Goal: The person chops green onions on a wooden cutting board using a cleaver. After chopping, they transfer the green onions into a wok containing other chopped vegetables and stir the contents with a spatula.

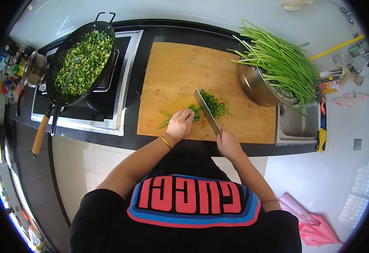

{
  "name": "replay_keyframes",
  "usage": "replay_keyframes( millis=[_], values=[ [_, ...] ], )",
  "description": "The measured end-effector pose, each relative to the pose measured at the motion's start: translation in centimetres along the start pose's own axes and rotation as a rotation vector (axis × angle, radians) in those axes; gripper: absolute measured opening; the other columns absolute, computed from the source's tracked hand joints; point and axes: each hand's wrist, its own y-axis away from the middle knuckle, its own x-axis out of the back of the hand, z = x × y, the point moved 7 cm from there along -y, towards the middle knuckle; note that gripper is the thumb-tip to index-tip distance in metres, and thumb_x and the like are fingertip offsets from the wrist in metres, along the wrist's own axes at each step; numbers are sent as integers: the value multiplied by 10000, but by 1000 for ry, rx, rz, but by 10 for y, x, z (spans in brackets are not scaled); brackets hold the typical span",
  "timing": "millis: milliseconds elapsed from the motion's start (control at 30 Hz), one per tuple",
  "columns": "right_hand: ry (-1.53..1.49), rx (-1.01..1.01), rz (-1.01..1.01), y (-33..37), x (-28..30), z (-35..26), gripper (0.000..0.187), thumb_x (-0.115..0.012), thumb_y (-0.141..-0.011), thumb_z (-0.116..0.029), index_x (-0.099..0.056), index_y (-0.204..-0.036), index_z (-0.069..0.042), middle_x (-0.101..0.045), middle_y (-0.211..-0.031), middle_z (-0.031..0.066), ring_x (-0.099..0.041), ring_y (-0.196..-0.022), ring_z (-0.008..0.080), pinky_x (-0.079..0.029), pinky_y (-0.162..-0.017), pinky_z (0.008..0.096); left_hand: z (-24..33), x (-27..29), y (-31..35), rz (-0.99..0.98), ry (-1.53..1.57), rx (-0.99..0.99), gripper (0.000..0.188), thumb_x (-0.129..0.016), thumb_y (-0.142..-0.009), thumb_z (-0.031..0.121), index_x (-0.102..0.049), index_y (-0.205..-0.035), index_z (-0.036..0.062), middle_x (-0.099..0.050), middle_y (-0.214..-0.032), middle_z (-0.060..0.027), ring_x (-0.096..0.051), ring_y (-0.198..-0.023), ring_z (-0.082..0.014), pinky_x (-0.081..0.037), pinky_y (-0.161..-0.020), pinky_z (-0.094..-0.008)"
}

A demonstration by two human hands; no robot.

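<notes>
A wooden cutting board (184, 67) lies on the black counter in front of me. My left hand (180, 123), with a ring and a gold bracelet, is closed over a small bunch of green chives (196, 113), pressing it to the board. Loose ends of the bunch stick out on the left of that hand. The handle of a cleaver (208, 111) is in my right hand (229, 145). Its blade stands on edge close to the cut end of the bunch. Finely chopped chives (216, 105) lie in a pile right of the blade.
At the far left, a wok (110, 31) of chopped greens and a spatula stands on the stove, beside a small pot (36, 67). On the right, long uncut chives (277, 59) lie across a steel pot (252, 84), next to a sink (296, 126).
</notes>
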Motion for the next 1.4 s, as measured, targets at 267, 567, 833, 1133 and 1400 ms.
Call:
replay_keyframes(
  millis=[267,567,833,1133,1400],
  values=[
    [-69,-54,22,-27,-12,9,238,-496,-851,-183,-546,-839,50,-593,-731,251,-579,-707,412,-452,-639,464,-2,0,-2,11,43,6,148,-621,-720,22,-627,-864,-11,-590,-894,-102,-583,-846,-275,-489,-739,-357],
    [45,-1,-63,1,0,-1,220,-480,-841,-156,-541,-859,54,-587,-728,266,-582,-718,419,-453,-664,482,-4,-1,3,34,44,21,151,-614,-717,22,-619,-863,-16,-584,-899,-107,-577,-849,-273,-485,-748,-354],
    [-73,-95,-2,-27,-18,1,252,-478,-848,-182,-551,-827,58,-586,-716,259,-578,-707,422,-455,-649,478,-3,1,2,18,54,21,164,-611,-711,18,-613,-870,-23,-583,-903,-110,-575,-856,-279,-481,-751,-360],
    [77,8,-56,-5,-5,-5,249,-477,-848,-189,-554,-834,48,-585,-707,253,-579,-710,419,-457,-644,477,-4,1,3,27,58,26,139,-606,-728,14,-614,-861,-23,-584,-902,-110,-580,-849,-285,-479,-754,-362],
    [-16,-30,35,-31,-15,-5,246,-481,-844,-186,-554,-847,49,-586,-703,258,-577,-682,425,-456,-628,484,-2,1,2,-11,56,34,142,-605,-725,16,-613,-863,-14,-577,-907,-103,-577,-859,-279,-480,-754,-359]
  ],
)
